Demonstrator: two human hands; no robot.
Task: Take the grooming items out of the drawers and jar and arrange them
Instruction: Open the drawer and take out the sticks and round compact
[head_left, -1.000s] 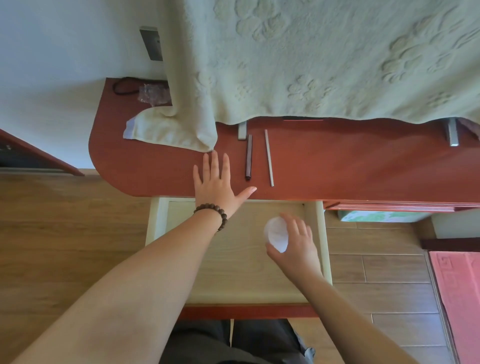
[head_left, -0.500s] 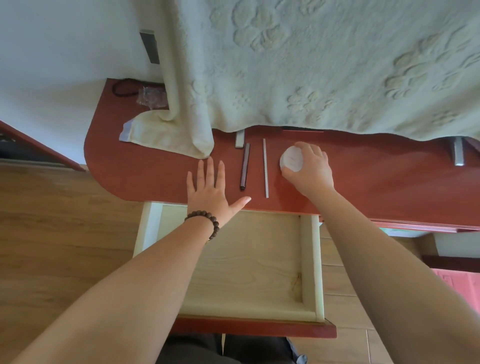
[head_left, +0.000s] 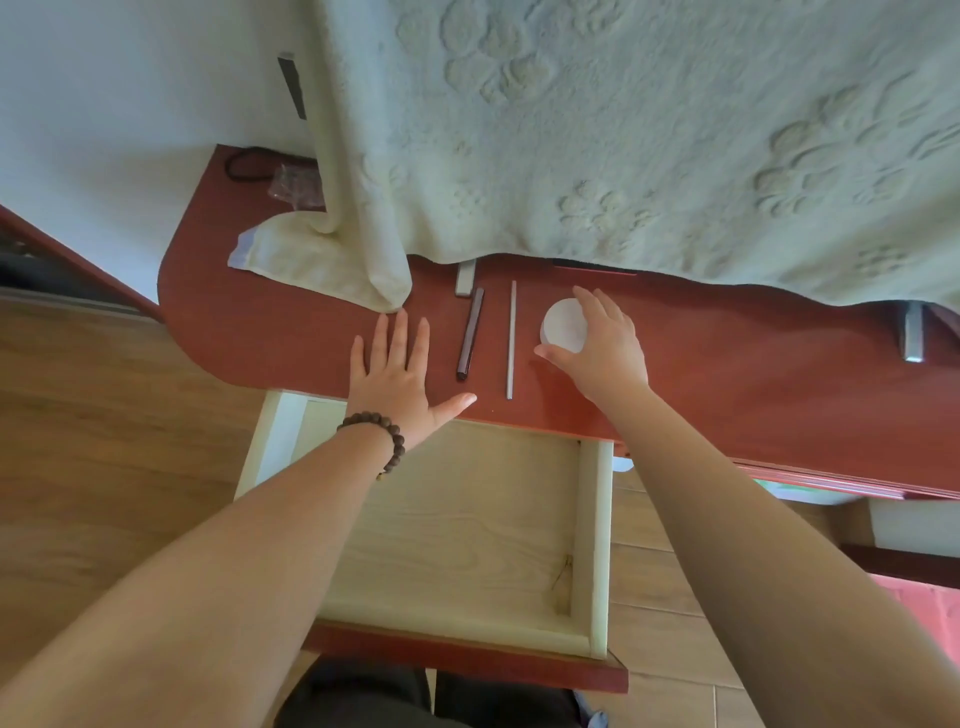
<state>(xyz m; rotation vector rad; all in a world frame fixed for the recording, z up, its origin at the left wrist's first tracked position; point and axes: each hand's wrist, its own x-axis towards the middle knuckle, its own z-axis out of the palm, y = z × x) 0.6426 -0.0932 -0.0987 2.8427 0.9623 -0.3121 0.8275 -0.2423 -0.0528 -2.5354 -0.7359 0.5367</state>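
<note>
Red desk (head_left: 727, 364), wooden floor (head_left: 104, 441)

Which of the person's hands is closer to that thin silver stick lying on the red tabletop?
The right hand. It grips a white round jar just right of the thin silver stick. The left hand lies flat farther off, beyond the dark stick.

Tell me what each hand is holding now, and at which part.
The right hand grips a round white jar by its side, fingers and thumb curled around the rim. The left hand holds nothing; it rests flat on the desk.
</note>
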